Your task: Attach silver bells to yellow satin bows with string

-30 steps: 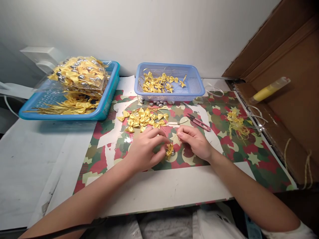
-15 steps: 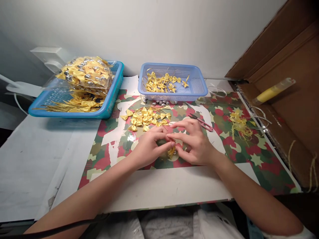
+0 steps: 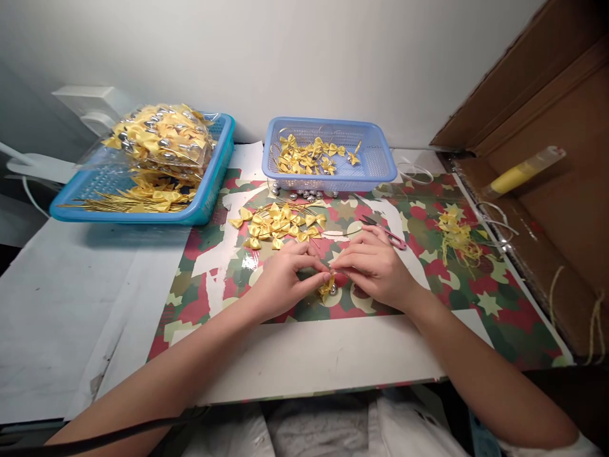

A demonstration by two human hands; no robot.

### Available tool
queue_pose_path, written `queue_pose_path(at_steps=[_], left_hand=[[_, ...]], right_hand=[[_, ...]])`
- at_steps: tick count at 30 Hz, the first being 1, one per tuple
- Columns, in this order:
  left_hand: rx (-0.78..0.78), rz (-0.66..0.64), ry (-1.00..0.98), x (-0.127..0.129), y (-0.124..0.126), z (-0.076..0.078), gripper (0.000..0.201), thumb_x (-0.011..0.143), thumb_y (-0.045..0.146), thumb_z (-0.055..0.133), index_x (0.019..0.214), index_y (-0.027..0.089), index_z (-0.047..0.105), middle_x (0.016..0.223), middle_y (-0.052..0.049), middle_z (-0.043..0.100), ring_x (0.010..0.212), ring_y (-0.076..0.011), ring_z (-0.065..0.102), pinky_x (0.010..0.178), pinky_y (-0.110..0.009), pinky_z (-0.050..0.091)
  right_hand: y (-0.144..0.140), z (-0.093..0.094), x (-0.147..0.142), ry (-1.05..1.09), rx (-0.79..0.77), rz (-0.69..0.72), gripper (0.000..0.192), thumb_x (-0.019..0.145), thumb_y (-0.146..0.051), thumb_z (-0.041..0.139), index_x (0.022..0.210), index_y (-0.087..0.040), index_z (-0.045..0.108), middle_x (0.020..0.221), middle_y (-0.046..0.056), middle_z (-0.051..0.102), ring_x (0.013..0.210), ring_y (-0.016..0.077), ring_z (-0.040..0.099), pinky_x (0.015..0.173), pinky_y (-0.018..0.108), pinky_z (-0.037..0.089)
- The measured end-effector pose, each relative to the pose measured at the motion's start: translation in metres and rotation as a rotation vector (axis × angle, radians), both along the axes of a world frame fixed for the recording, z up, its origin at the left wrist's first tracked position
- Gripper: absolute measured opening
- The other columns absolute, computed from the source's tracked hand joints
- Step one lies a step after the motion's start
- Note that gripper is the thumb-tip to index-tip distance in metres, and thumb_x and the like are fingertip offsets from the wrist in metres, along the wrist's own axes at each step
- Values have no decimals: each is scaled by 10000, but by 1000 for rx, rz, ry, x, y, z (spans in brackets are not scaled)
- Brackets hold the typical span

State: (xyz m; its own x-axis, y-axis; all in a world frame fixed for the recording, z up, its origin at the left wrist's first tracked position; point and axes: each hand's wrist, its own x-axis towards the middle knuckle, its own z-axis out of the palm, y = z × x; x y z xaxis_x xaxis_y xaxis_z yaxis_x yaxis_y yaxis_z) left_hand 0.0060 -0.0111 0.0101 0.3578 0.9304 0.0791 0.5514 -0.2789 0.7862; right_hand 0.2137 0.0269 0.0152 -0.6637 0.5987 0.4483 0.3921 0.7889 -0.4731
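A small yellow ribbon bow (image 3: 327,287) with a silver bead at its lower edge sits just below the centre of the frame, on the patterned mat. It is pinched between the fingertips of the left hand (image 3: 285,279) and the right hand (image 3: 375,266), which meet right above it. Its loops are crumpled and mostly hidden by the fingers.

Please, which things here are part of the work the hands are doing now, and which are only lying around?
In use:
left hand
right hand
yellow bow with small bell, pinched between both hands

Lying about:
loose bows pile
small blue basket
large blue basket
pink snips
yellow thread scraps
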Motion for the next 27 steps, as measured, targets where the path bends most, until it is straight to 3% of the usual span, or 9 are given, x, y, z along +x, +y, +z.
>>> queue_pose_path(at_steps=[5,15,27], left_hand=[[113,-11,102,1,-1,2,184,882,310,586,813,233,738,811,-28,534,807,-181,486,813,-367,395],[109,-14,110,4,-1,0,210,878,338,585,781,224,733,770,-21,504,767,-172,469,801,-361,397],[88,-27,163,6,-2,-4,273,912,328,534,795,222,757,761,-34,490,742,-170,440,689,-314,385]], right_hand=[[0,1,-2,21,-43,-51,197,898,-162,532,801,-231,689,759,16,707,802,184,570,882,404,389],[0,-6,-7,69,-68,-40,165,889,-145,548,819,-213,681,777,19,721,796,181,568,819,371,404],[4,-5,-4,152,-55,-290,134,862,-151,603,793,-212,699,763,27,718,787,202,574,753,367,435]])
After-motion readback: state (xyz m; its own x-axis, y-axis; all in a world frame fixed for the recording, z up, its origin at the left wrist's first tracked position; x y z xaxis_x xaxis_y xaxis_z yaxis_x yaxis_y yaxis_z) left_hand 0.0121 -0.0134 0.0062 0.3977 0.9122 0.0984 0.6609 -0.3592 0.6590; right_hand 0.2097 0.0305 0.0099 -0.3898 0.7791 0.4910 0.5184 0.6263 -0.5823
